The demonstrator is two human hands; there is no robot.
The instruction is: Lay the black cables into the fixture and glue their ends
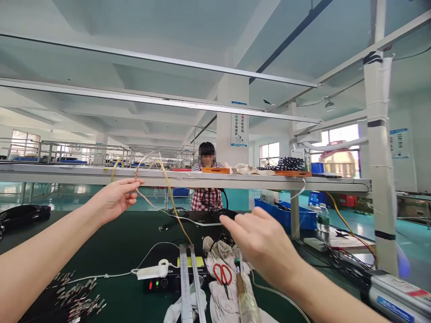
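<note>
Verify the following count in your view: two hands, your left hand [114,199] and your right hand [261,244]; one co-worker [207,157] across the bench; one yellow cable [171,206]; one pair of red-handled scissors [222,274]; one black control unit [175,283] with one dial [164,283]; two orange trays [215,170]; one blue plastic crate [286,216]; one water bottle [323,218]; one square pillar [232,121].
</note>
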